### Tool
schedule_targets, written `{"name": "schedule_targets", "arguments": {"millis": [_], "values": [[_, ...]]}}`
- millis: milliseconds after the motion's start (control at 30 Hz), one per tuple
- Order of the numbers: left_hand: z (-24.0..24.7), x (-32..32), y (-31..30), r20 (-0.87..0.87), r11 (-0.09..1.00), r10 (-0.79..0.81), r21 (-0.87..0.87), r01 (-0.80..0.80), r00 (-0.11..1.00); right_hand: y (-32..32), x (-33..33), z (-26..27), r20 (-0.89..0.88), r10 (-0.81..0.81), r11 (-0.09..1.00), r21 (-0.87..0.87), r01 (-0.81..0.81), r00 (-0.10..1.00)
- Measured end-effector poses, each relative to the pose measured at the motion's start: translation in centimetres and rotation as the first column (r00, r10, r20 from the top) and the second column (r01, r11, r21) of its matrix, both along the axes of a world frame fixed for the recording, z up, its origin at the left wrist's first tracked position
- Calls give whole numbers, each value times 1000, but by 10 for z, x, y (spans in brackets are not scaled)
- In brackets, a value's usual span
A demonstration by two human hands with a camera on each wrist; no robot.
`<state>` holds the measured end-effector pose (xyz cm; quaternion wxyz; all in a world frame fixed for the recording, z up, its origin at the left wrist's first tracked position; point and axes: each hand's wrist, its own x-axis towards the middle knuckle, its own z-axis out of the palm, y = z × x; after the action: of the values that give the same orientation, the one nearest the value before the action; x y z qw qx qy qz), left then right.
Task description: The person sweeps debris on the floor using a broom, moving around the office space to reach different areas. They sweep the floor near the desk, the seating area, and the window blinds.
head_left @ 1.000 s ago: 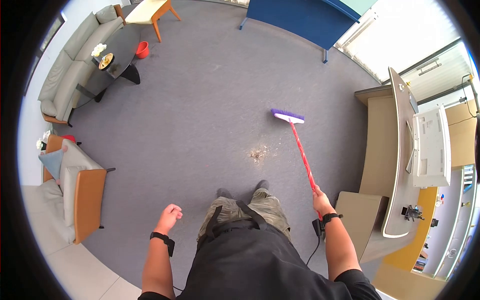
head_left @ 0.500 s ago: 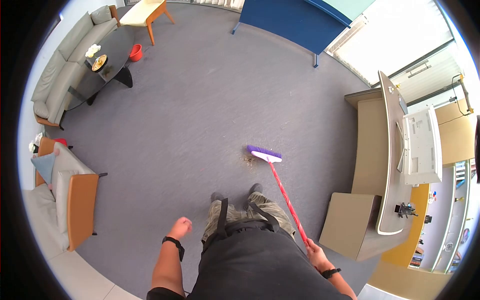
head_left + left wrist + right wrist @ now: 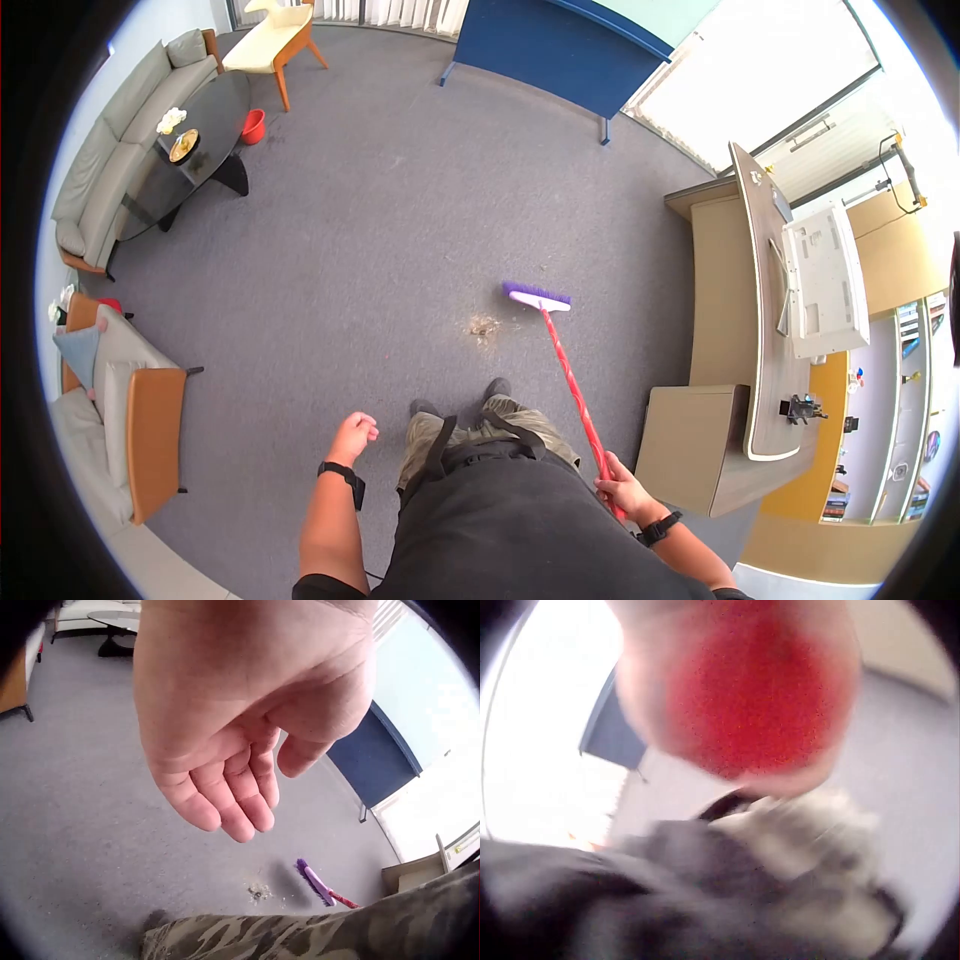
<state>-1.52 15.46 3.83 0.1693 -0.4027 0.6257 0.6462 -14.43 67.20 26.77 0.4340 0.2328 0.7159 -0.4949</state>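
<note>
My right hand [image 3: 625,490] grips the red handle of a broom [image 3: 575,390] near its upper end, beside my right hip. The broom's white and purple head [image 3: 538,298] is out in front of my feet, bristles facing away from me. Just left of the head lies a small pile of brownish debris [image 3: 483,327] with scattered bits around it. In the left wrist view a shadow shows on the floor beside the broom head [image 3: 316,883]. My left hand [image 3: 355,437] hangs at my left side, fingers loosely bent and holding nothing. The right wrist view is blurred; red fills the hand there.
A desk [image 3: 745,300] with a monitor [image 3: 825,280] stands to the right, a low cabinet [image 3: 690,435] at its near end. At left are an armchair [image 3: 155,440], a sofa [image 3: 130,130], an oval table [image 3: 225,110] and a red bucket [image 3: 254,127]. A blue panel [image 3: 545,50] stands ahead.
The broom head first came toward my feet and over the debris, then shifted right and away, uncovering the pile. My right hand drew back toward my hip. The left hand still hangs free.
</note>
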Motion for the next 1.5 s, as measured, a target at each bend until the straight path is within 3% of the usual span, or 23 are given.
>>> {"name": "schedule_targets", "arguments": {"millis": [100, 200, 300, 433, 500, 567, 633, 733, 800, 833, 867, 933, 967, 1000, 1067, 1100, 1167, 1200, 1267, 1333, 1433, 1467, 1500], "values": [[-25, 46, 4, 108, 999, -23, 25, 20, 994, -8, -14, 15, 114, -91, 989, -107, 104, 989], [-41, 68, 8, 192, 997, -56, 57, 46, 980, -14, -38, 29, 78, -12, 989, -147, 23, 997], [-19, 59, 22, 175, 998, -40, 62, 29, 984, -33, -70, 46, -98, -110, 927, -369, 66, 989], [-1, -10, 25, -201, 1000, 4, 1, -4, 980, -63, -117, 44, -208, -103, 901, -433, 2, 973], [50, -65, 31, -360, 996, -74, -65, 54, 930, -81, -135, 39, -247, -69, 904, -425, -44, 967], [158, -118, 49, -485, 965, -248, -202, 168, 839, -101, -146, 35, -280, 39, 866, -470, -172, 959], [218, -148, 72, -647, 893, -439, -392, 222, 624, -120, -150, 30, -313, 103, 837, -485, -252, 944], [285, -172, 106, -697, 804, -588, -450, 389, 410, -132, -158, 7, -298, 175, 811, -497, -309, 938], [298, -182, 127, -710, 788, -608, -484, 380, 355, -148, -153, 3, -637, 291, 760, -298, -577, 713], [296, -188, 136, -701, 774, -628, -515, 369, 339, -151, -152, 13, -614, 423, 816, -61, -574, 667], [294, -191, 141, -694, 768, -635, -517, 379, 339, -152, -154, 13, -612, 414, 820, -70, -567, 674], [289, -198, 152, -589, 683, -729, -591, 429, 349, -147, -160, 10, -687, 665, 685, 406, -604, 293], [284, -201, 155, -579, 674, -737, -595, 438, 349, -143, -165, 11, -740, 648, 701, 484, -523, 183], [278, -201, 155, -564, 689, -723, -545, 478, 398, -134, -174, 8, -745, 638, 710, 472, -522, 194], [282, -208, 154, -521, 748, -662, -425, 509, 538, -102, -196, -1, -772, 622, 767, 565, -306, 134], [272, -211, 152, -491, 756, -654, -446, 479, 575, -81, -213, -14, -824, 552, 818, 507, -271, 126], [259, -214, 151, -410, 764, -630, -479, 432, 660, -32, -242, -13, -896, 424, 888, 382, -256, 134], [258, -217, 151, -359, 766, -611, -492, 413, 706, -8, -257, -11, -896, 292, 933, 191, -306, 333], [253, -223, 159, -296, 764, -595, -496, 412, 747, 38, -286, 9, -782, 53, 925, -195, -325, 621], [249, -233, 170, -211, 782, -552, -466, 413, 807, 80, -309, 36, -758, 125, 885, -206, -417, 640], [253, -261, 194, -141, 755, -582, -459, 468, 801, 138, -329, 60, -786, 290, 774, -143, -618, 545], [254, -270, 201, -131, 755, -591, -438, 488, 796, 155, -328, 55, -784, 277, 783, -152, -604, 555], [254, -280, 207, -124, 743, -607, -439, 505, 785, 171, -322, 48, -709, 161, 850, -254, -461, 687]]}}
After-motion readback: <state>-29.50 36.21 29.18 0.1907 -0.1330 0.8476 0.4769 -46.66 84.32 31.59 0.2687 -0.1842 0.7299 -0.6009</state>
